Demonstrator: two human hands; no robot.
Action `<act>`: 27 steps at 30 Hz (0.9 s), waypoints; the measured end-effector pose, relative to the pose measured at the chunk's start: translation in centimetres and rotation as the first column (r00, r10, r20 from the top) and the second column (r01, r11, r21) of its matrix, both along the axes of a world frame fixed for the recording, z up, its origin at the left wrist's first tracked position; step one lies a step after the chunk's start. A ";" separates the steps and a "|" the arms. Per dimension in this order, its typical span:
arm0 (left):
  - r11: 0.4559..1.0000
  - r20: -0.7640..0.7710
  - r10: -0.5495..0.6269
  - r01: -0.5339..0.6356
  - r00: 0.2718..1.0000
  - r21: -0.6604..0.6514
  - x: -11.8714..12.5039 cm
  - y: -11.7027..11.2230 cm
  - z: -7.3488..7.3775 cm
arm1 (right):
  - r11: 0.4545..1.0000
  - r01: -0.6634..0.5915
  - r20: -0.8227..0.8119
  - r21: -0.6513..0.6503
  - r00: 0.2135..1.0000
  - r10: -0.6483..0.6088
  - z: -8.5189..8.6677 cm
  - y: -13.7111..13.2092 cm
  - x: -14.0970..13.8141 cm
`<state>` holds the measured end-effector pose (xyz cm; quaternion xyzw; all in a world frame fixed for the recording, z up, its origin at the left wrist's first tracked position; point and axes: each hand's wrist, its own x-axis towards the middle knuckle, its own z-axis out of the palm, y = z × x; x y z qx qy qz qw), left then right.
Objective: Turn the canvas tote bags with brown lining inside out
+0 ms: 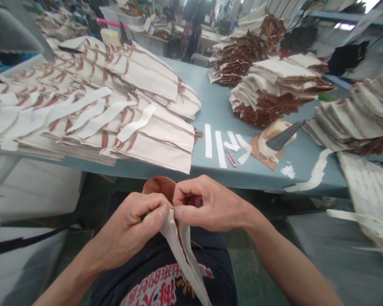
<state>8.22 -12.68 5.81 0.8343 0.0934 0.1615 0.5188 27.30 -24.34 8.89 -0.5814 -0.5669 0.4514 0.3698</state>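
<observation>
Close to my body, I hold up a cream fabric piece (180, 246) with a brown edge running down its middle and a brown part (159, 187) showing behind my fingers. My left hand (138, 219) pinches its top edge between thumb and fingers. Right beside it, my right hand (206, 204) pinches the same edge, the thumbs almost touching. The cloth hangs down over a dark apron (140, 272) with red and white lettering. What lies between the fingertips is too small to make out.
Overlapping cream fabric pieces (159, 148) cover the table's left side, white strips (104, 114) lying on them. Brown-and-cream stacks (268, 89) stand at the back right. Near the front edge of the blue table (204, 102) are a small pink cutter (231, 159) and a dark cone-shaped tool (282, 137).
</observation>
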 end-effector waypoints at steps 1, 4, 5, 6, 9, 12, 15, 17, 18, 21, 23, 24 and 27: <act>1.000 -0.003 -0.005 0.005 1.000 -0.011 0.0 0.0 0.0 | 1.000 -0.003 -0.049 -0.023 0.999 0.002 -0.2 0.0 0.0; 0.999 -0.011 -0.017 0.017 1.000 -0.045 -0.1 0.0 -0.1 | 0.997 0.009 -0.089 -0.070 0.996 -0.015 -0.5 0.0 -0.1; 0.998 -0.008 -0.015 0.015 1.000 -0.057 -0.1 0.0 -0.1 | 0.996 0.015 -0.092 -0.089 0.996 -0.023 -0.5 0.0 -0.1; 0.997 -0.006 -0.012 0.011 1.000 -0.072 -0.1 0.0 -0.1 | 0.994 0.019 -0.093 -0.107 0.995 -0.029 -0.4 0.0 -0.1; 0.990 -0.005 0.006 -0.007 1.000 -0.141 0.0 -0.1 0.0 | 0.992 0.023 -0.083 -0.125 0.996 -0.034 -0.3 -0.1 0.0; 0.981 -0.020 0.007 -0.010 1.000 -0.195 0.0 -0.2 0.0 | 0.992 0.003 -0.112 -0.123 0.994 -0.017 -0.6 -0.2 0.4; 0.980 -0.038 -0.049 0.041 0.998 -0.192 -0.3 0.1 0.1 | 0.988 -0.062 -0.216 -0.144 0.976 0.030 -1.1 -0.3 0.9; 0.983 -0.059 -0.087 0.076 0.995 -0.169 -0.7 0.5 0.1 | 0.988 -0.089 -0.249 -0.129 0.967 0.055 -1.4 -0.4 1.1; 0.984 -0.071 -0.100 0.088 0.992 -0.157 -0.9 0.7 0.1 | 0.989 -0.093 -0.252 -0.117 0.966 0.061 -1.5 -0.5 1.2; 0.983 -0.102 -0.134 0.119 0.986 -0.142 -1.3 1.2 0.1 | 0.991 -0.103 -0.272 -0.085 0.959 0.076 -1.6 -0.6 1.2; 0.982 -0.106 -0.142 0.127 0.984 -0.136 -1.3 1.3 0.1 | 0.994 -0.094 -0.262 -0.056 0.962 0.077 -1.5 -0.7 1.0; 0.983 -0.102 -0.141 0.127 0.985 -0.132 -1.3 1.3 0.1 | 0.996 -0.082 -0.236 -0.036 0.969 0.071 -1.3 -0.8 0.9; 0.990 -0.095 -0.112 0.103 0.989 -0.097 -0.9 1.1 0.1 | 0.999 -0.020 -0.078 0.028 0.997 0.022 -0.9 -1.2 -0.1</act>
